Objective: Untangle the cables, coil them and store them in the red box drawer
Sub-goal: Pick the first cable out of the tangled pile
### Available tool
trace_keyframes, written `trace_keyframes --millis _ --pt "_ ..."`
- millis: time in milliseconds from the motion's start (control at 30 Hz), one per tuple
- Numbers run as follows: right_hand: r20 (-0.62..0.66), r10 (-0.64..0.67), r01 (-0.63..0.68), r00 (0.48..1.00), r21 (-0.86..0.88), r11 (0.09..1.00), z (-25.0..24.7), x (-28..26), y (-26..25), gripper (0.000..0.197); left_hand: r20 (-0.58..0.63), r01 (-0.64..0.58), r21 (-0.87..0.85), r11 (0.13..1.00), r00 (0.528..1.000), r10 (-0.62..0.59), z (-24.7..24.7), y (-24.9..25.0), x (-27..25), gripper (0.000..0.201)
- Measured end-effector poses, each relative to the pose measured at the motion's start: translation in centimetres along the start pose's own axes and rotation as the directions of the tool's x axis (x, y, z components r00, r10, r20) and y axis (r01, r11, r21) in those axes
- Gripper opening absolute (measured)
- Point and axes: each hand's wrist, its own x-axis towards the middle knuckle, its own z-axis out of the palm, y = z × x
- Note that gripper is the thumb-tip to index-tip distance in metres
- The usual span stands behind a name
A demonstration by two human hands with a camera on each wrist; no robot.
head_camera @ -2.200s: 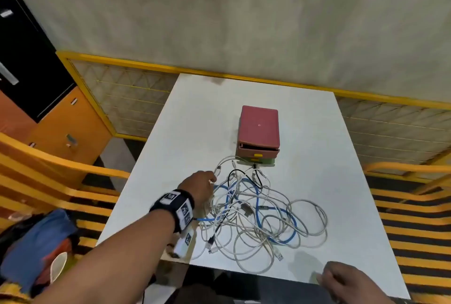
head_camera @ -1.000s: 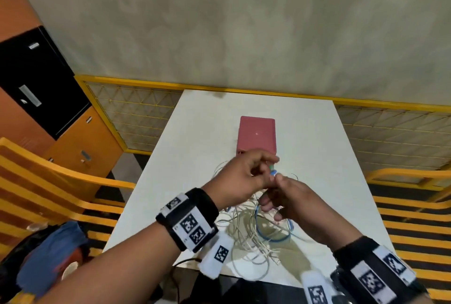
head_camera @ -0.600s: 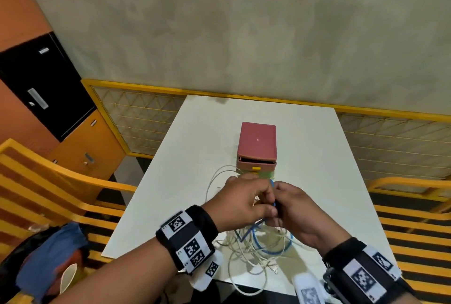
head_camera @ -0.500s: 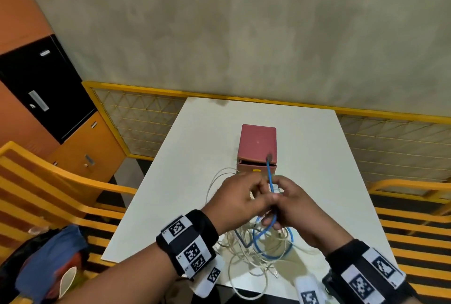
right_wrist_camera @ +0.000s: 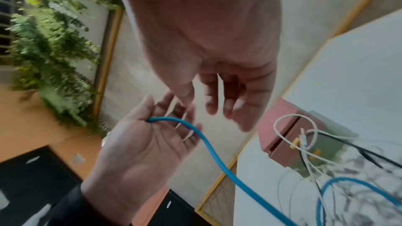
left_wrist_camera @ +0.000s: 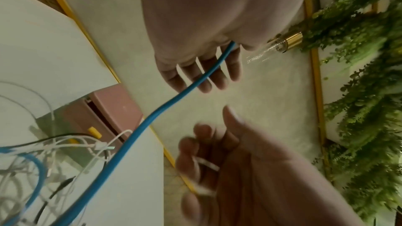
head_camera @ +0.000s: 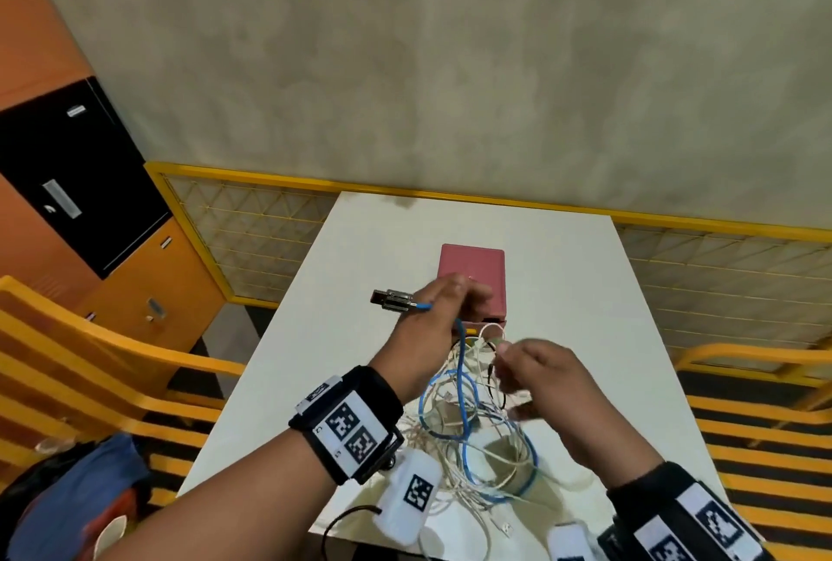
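My left hand (head_camera: 432, 312) is raised over the white table (head_camera: 351, 290) and pinches a blue cable (head_camera: 459, 362) near its end. The metal USB plug (head_camera: 391, 299) sticks out to the left of the hand. The blue cable (left_wrist_camera: 163, 109) runs down into a tangle of white, blue and black cables (head_camera: 472, 448). My right hand (head_camera: 535, 376) hovers just above the tangle, blurred, its fingers (right_wrist_camera: 217, 100) relaxed and holding nothing. The red box (head_camera: 472, 267) stands behind the hands; its drawer front carries a yellow tab (left_wrist_camera: 94, 131).
Yellow slatted chairs stand at the left (head_camera: 90, 358) and right (head_camera: 743, 362) of the table. A yellow-framed mesh barrier (head_camera: 252, 236) runs behind it. An orange and black cabinet (head_camera: 67, 164) is at the left, a blue cloth (head_camera: 81, 497) at the lower left.
The two hands were together on the blue cable. Now my left hand has pulled the plug end up and left, and my right hand has let go and dropped toward the tangle.
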Motion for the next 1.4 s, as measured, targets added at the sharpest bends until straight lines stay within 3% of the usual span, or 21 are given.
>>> trace_keyframes --millis 33,100,167,333,433,500,567,600,667,733,767,800,833,867,933,1000,1100,1200,1233,1300,1400 --pt "0.084 0.131 -0.139 0.988 0.097 0.986 0.2 -0.1 0.0 0.042 -0.016 -0.009 -0.030 1.000 1.000 0.008 -0.1 0.3 0.2 0.039" --pt "0.316 0.297 -0.370 0.901 0.203 0.907 0.7 0.0 0.2 0.065 -0.003 0.002 -0.120 0.993 1.000 -0.003 0.5 1.2 0.1 0.042" --pt "0.432 0.305 -0.465 0.848 0.333 0.821 1.4 0.6 0.4 0.073 0.028 0.033 -0.219 0.975 0.999 -0.027 1.2 1.8 -0.3 0.042" --pt "0.381 0.193 -0.420 0.904 0.707 0.569 1.1 2.3 -0.6 0.053 0.116 0.161 -0.418 0.894 0.986 -0.123 0.6 1.0 -2.3 0.043" --pt "0.359 0.185 -0.400 0.915 0.741 0.539 0.3 3.0 -1.0 0.041 0.218 0.291 -0.440 0.850 0.952 -0.214 -1.2 -0.2 -4.0 0.045" --pt "0.348 0.195 -0.396 0.917 0.741 0.543 0.1 3.4 -1.4 0.032 0.297 0.422 -0.412 0.808 0.900 -0.318 -2.7 -1.3 -5.6 0.043" --pt "0.309 0.205 -0.371 0.929 0.761 0.533 -0.3 4.0 -1.8 0.025 0.383 0.549 -0.307 0.777 0.819 -0.427 -4.7 -2.8 -7.7 0.043" --pt "0.288 0.210 -0.356 0.934 0.772 0.526 -0.5 4.3 -2.0 0.020 0.423 0.592 -0.191 0.783 0.770 -0.478 -5.7 -3.5 -8.8 0.045" --pt "0.251 0.222 -0.332 0.942 0.791 0.514 -1.2 4.7 -2.5 0.012 0.439 0.603 0.213 0.769 0.644 -0.627 -7.4 -4.0 -10.6 0.050" --pt "0.231 0.221 -0.314 0.948 0.804 0.504 -1.7 5.1 -2.6 0.019 0.348 0.530 0.580 0.618 0.525 -0.777 -8.9 -3.8 -11.9 0.046" --pt "0.226 0.216 -0.308 0.950 0.798 0.518 -1.8 5.0 -2.6 0.022 0.307 0.530 0.627 0.571 0.505 -0.806 -9.2 -3.8 -12.2 0.044" --pt "0.227 0.208 -0.305 0.951 0.784 0.540 -1.6 4.8 -2.6 0.023 0.297 0.562 0.580 0.589 0.528 -0.796 -9.4 -3.8 -12.2 0.044" --pt "0.235 0.195 -0.305 0.952 0.768 0.563 -1.4 4.6 -2.5 0.023 0.290 0.592 0.461 0.661 0.603 -0.743 -9.2 -3.8 -11.8 0.044" --pt "0.253 0.179 -0.309 0.951 0.748 0.587 -0.9 4.3 -2.3 0.022 0.262 0.573 0.319 0.755 0.712 -0.652 -8.8 -3.6 -11.2 0.045" --pt "0.308 0.143 -0.326 0.940 0.696 0.639 0.1 3.7 -1.8 0.017 0.150 0.404 0.138 0.904 0.894 -0.422 -7.3 -2.7 -8.9 0.040" --pt "0.343 0.120 -0.330 0.932 0.660 0.675 1.5 3.0 -1.5 0.022 0.089 0.209 0.154 0.966 0.970 -0.225 -5.0 -1.2 -5.8 0.031" --pt "0.369 0.066 -0.315 0.927 0.670 0.672 3.0 2.2 -1.2 0.043 0.188 0.033 0.293 0.956 0.978 -0.091 -1.6 -0.3 -2.8 0.020" --pt "0.363 0.086 -0.330 0.928 0.692 0.641 2.6 2.0 -1.1 0.049 0.235 0.008 0.366 0.931 0.967 -0.100 0.3 -0.6 -2.2 0.018" --pt "0.371 0.103 -0.349 0.923 0.694 0.630 2.1 2.0 -1.2 0.047 0.269 -0.023 0.371 0.928 0.960 -0.083 0.5 -0.8 -2.4 0.010" --pt "0.358 0.124 -0.357 0.925 0.715 0.601 0.8 2.3 -1.3 0.048 0.365 -0.080 0.409 0.909 0.927 -0.082 0.7 -1.1 -3.7 0.015" --pt "0.308 0.100 -0.302 0.946 0.726 0.618 -0.9 2.8 -2.0 0.050 0.419 0.036 0.333 0.942 0.890 -0.182 0.5 -2.0 -5.8 0.019"
